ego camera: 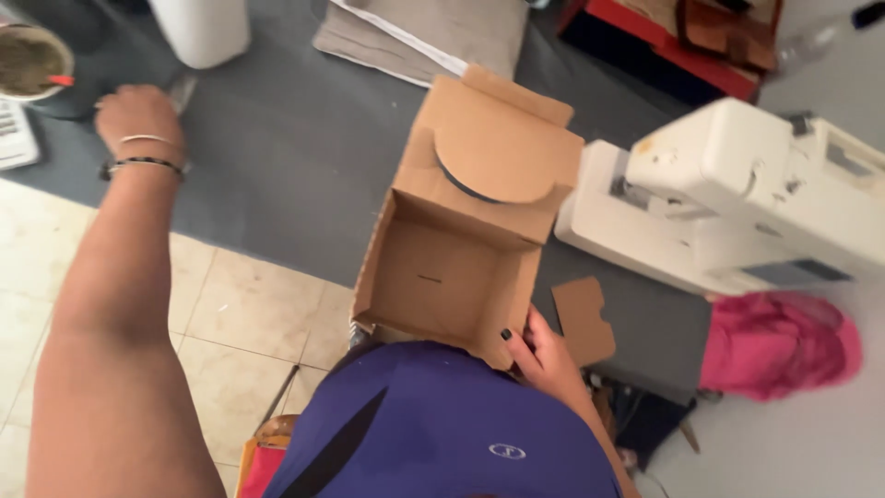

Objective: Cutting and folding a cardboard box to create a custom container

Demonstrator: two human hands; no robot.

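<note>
A: Right hand [544, 355] clamped on near right corner of open cardboard box [452, 267], thumb hooked over the rim, fingers underneath and hidden. Box empty, tilted, sitting at near edge of grey table [277, 157], pressed against purple shirt [433, 424].

B: Left hand [138, 115]?

A: Stretched far left across the table, back of hand up, fingers curled down on something flat and grey there. Too blurred to tell what, or whether actually gripped. Bracelets [143, 164] on the wrist.

B: Around it?

A: Loose cardboard scrap [585, 318] just beside right hand. White sewing machine [737, 198] to the right of box, pink cloth [779, 346] below that. White cylinder [201, 28] and a cup [32, 60] top left.

B: Tips for doing it well?

A: Probably best to keep the thumb pinch firm on that corner; one-handed hold at a table edge, box could tip off. Worth bracing against the body during the long reach.
</note>
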